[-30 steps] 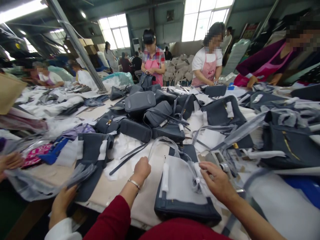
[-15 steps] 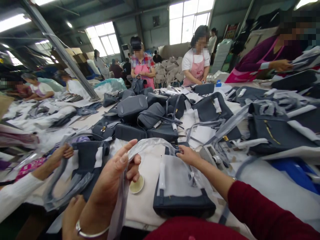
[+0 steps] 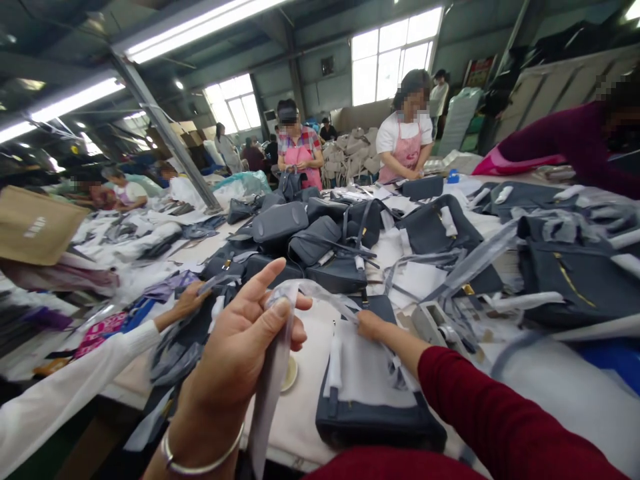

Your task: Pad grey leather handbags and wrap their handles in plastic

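My left hand (image 3: 245,340) is raised close to the camera and pinches a strip of clear plastic wrap (image 3: 273,373) that arches over to the dark blue handbag (image 3: 370,400) lying flat in front of me. My right hand (image 3: 370,325), in a dark red sleeve, rests closed on the top edge of that bag, at the far end of the plastic strip. White paper covers the bag's face. A silver bangle sits on my left wrist.
A co-worker's arm in a white sleeve (image 3: 75,380) reaches in from the left onto another bag. A heap of grey-blue handbags (image 3: 305,233) fills the table's middle. More bags (image 3: 575,273) and plastic lie right. Several people work across the table. A small round disc (image 3: 290,375) lies by my bag.
My left hand has lifted from the table toward the camera, drawing the plastic strip up. My right hand moved forward to the bag's top edge. The co-worker's hand reached further onto the table.
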A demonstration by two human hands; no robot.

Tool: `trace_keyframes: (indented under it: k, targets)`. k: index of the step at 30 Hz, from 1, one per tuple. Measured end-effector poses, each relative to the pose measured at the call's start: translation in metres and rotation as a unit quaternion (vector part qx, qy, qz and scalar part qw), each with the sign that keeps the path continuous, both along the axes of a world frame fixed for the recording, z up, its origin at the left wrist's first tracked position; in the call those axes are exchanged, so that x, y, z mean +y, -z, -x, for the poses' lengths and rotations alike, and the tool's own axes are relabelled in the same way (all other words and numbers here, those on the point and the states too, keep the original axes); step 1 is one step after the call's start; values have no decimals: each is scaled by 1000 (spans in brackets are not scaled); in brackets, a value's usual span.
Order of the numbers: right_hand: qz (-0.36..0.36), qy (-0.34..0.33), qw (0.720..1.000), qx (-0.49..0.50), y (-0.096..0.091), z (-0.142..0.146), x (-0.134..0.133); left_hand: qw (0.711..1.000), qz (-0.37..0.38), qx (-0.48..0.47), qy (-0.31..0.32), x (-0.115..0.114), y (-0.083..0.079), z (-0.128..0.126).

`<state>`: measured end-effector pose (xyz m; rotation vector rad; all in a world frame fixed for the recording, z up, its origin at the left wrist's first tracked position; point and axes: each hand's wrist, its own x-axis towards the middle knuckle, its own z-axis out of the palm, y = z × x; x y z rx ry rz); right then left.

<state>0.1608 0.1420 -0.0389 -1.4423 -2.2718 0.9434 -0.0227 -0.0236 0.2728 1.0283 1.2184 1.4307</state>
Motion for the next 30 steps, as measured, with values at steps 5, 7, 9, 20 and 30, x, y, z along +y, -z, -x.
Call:
trace_keyframes:
  k: [5, 7, 9, 20, 30]
  targets:
    - [-38, 34, 999, -4, -28, -8, -2, 1000, -13, -16, 8, 28, 18, 1]
    - [-83, 83, 992, 45, -57, -10, -14, 1000, -5, -26, 0, 46, 31, -1]
    - [-93, 107, 980, 143, -93, -8, -36, 999, -4, -26, -19, 64, 45, -6]
    - [305, 94, 802, 505, -169, 20, -119, 994, -70, 76, 27, 96, 102, -41]
    - [17, 68, 967, 244, -135, 1, -122, 987, 42, 105, 111, 45, 146, -12]
